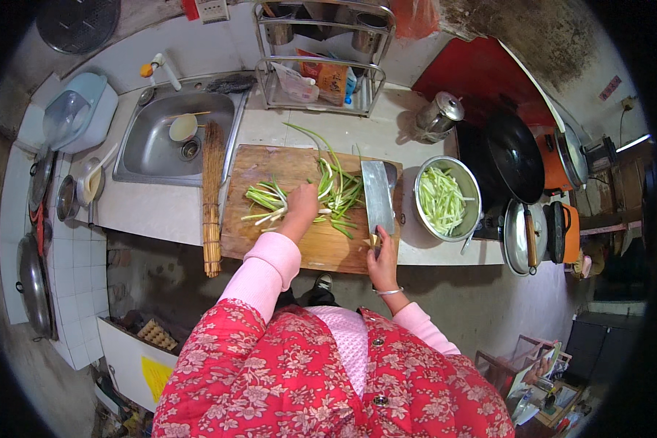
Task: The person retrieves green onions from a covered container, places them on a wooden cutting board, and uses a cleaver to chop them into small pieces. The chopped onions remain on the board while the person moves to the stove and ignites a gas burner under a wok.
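My left hand (303,205) is closed around a bunch of scallions (265,198) over the middle of a wooden cutting board (301,257). White and green ends stick out on both sides of the fist. More scallions (339,191), some in short pieces, lie loose between that hand and the blade. At the board's right side, my right hand (383,265) has its thumb and fingers about the wooden handle of a cleaver (378,197). The broad blade points away from me, its flat face up. Part of the handle is hidden by the fingers.
Right of the board stands a steel bowl (420,211) of shredded pale green vegetable, with a black wok (512,159) beyond. To the left are a twig brush (211,202) and a steel sink (148,142) holding a small bowl (183,127). A metal rack (320,58) stands behind.
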A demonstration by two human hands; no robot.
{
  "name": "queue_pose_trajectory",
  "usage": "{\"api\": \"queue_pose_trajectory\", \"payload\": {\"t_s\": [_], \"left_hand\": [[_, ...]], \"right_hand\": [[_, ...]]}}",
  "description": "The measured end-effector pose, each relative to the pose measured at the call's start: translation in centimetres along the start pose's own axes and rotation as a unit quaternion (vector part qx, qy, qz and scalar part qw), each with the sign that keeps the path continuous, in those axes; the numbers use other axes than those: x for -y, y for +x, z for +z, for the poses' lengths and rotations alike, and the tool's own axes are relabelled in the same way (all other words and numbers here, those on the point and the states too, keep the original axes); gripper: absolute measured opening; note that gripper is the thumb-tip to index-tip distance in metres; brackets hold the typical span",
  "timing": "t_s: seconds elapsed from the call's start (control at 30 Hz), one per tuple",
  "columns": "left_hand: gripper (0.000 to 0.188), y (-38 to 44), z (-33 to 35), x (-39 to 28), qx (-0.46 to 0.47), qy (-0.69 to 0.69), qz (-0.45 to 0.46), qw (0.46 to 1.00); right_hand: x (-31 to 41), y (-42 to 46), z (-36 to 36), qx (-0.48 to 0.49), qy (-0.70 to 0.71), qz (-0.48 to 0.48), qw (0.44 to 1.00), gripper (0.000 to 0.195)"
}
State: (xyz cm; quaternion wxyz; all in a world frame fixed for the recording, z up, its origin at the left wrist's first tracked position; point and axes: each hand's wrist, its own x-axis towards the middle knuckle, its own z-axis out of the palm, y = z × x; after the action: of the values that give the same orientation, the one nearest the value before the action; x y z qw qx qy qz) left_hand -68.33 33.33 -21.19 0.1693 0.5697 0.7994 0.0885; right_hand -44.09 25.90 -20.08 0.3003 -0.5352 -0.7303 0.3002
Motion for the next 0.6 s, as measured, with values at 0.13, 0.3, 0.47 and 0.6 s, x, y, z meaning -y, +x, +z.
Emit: {"api": "queue_pose_trajectory", "payload": {"t_s": [0.13, 0.3, 0.47, 0.6], "left_hand": [[0.021, 0.3, -1.0, 0.8, 0.052, 0.000, 0.010, 0.999], [0.038, 0.0, -5.4, 2.9, 0.086, -0.168, 0.010, 0.982], [0.029, -0.6, -8.8, 3.6, 0.062, -0.280, 0.032, 0.957], [0.026, -1.2, -10.8, 3.8, 0.052, -0.360, 0.029, 0.931]], "right_hand": [[0.0, -0.1, -0.1, 0.000, -0.019, -0.024, 1.000, 0.060], [0.6, 0.0, 0.1, 0.002, -0.009, -0.018, 1.000, 0.061], [0.4, 1.0, 1.8, 0.018, -0.017, -0.032, 0.999, 0.062], [0.1, 1.3, 4.2, 0.028, -0.024, -0.039, 0.999, 0.064]]}}
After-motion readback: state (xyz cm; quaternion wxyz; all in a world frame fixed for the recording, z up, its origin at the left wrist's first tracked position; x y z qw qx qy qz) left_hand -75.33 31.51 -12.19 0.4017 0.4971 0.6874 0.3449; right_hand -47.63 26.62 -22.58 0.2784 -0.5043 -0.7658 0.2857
